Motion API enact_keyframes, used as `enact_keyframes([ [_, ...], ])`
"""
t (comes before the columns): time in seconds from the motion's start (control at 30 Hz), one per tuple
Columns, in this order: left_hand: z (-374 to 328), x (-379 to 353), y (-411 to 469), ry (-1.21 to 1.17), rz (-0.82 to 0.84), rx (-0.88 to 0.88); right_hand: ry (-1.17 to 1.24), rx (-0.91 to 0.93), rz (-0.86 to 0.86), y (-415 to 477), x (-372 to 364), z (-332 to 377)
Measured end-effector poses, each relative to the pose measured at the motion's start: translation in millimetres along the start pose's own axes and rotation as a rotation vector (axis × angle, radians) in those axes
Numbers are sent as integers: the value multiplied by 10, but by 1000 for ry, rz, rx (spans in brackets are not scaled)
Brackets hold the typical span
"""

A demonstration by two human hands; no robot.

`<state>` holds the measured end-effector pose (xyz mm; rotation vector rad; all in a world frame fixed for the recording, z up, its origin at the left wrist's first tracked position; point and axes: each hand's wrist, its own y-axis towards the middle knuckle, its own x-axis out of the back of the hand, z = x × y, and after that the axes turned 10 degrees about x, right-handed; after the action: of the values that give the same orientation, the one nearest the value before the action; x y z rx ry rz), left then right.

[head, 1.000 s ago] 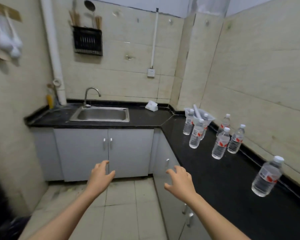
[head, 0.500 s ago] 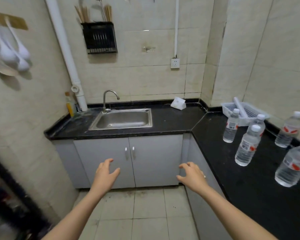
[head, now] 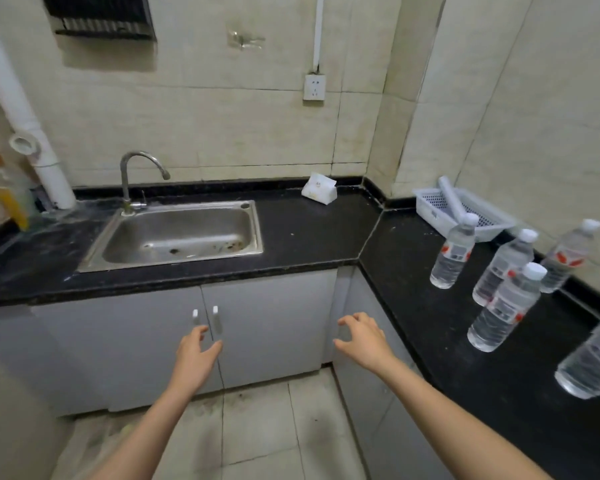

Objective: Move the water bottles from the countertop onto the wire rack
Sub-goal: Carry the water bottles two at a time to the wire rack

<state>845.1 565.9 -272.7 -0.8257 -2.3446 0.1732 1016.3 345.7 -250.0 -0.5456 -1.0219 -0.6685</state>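
Black L-shaped countertop (head: 326, 237) wraps the tiled corner, with one steel sink (head: 257, 230) centre-left and grey cabinets (head: 274, 323) below. Five bottles (head: 503, 310) stand upright on it at frame right, near one white basket (head: 426, 202). Left hand (head: 194, 355) and right hand (head: 364, 341) hover low centre, fingers loosely spread, holding nothing.

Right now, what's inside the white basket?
A white tube lies slanted in the white basket. A water bottle covers its front edge, so anything there is hidden.
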Motion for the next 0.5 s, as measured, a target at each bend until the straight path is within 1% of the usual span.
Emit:
enact_keyframes([
  [0.13, -366, -256, 714, 14, 142, -61, 91, -213, -70, 284, 56, -162],
  [0.27, -698, -593, 1269, 56, 241, -140, 183, -426, -129, 254, -31, -379],
  [0.37, -832, -943, 1415, 99, 334, -148, 238, -594, -190, 96, -44, -560],
  [0.5, -972, -1541, 1394, 131, 513, -171, 275, -712, -398, -53, 4, -802],
])
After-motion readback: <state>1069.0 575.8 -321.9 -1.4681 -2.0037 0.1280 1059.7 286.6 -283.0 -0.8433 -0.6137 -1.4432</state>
